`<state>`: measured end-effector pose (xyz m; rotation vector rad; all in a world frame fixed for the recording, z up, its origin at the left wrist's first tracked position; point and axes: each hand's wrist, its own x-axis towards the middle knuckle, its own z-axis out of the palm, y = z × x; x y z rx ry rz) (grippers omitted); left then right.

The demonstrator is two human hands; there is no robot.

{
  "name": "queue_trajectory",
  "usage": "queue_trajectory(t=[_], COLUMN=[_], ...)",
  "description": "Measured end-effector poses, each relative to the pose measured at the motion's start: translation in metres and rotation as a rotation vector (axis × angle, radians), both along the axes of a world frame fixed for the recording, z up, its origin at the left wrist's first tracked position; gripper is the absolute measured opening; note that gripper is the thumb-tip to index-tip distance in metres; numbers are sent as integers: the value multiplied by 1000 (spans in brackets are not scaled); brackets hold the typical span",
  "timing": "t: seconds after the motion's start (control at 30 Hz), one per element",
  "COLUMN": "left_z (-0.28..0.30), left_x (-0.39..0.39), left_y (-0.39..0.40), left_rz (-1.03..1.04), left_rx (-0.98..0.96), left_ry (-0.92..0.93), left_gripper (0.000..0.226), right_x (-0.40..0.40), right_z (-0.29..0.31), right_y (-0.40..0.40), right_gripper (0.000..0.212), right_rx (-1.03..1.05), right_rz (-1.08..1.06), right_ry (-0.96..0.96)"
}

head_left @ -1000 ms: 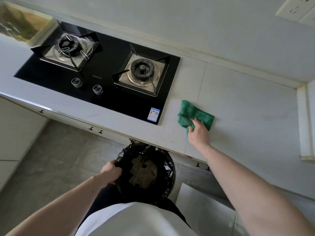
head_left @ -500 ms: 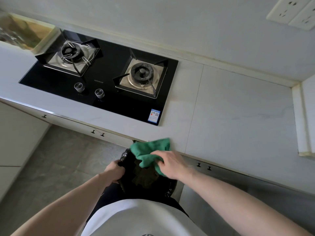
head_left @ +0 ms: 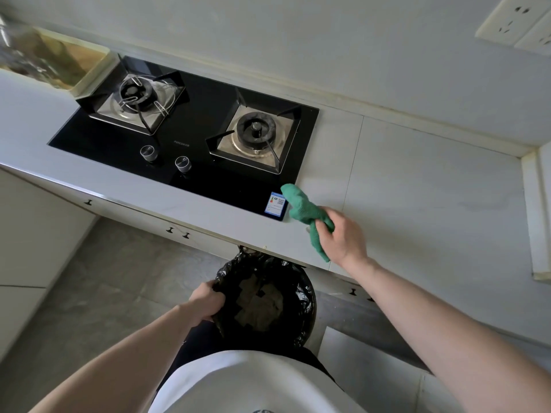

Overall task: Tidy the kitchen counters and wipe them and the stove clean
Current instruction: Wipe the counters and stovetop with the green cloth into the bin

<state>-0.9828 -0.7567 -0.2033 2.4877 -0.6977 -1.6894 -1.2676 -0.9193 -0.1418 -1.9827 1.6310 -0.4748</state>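
R hand (head_left: 343, 236) grip: cloth (head_left: 304, 208) trails stoveward.

One head-worn wide-angle view looks steeply down and forward from above the person's chest, close over the counter (head_left: 417, 189) edge. The stove (head_left: 193, 138) sits upper left, the wall above, the floor (head_left: 89, 278) lower left.
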Motion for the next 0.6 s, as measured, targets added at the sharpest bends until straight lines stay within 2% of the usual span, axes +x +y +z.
queue_trajectory(t=[0.17,0.23,0.5,0.6], left_z=[0,1,5,4], left_x=[3,5,13,14], left_y=[-3,-6,-18,-17], left_rz=[-8,-21,-81,-102], left_rx=[8,3,28,24], left_ry=[-4,-13,-25,-40], left_gripper=[51,49,54,52], right_x=[22,35,94,100], right_z=[-34,-45,-47,-35], right_y=[7,22,51,67], right_gripper=[43,46,48,43], right_rx=[208,230,247,337], right_rz=[106,133,284,377], right_ry=[120,153,109,100])
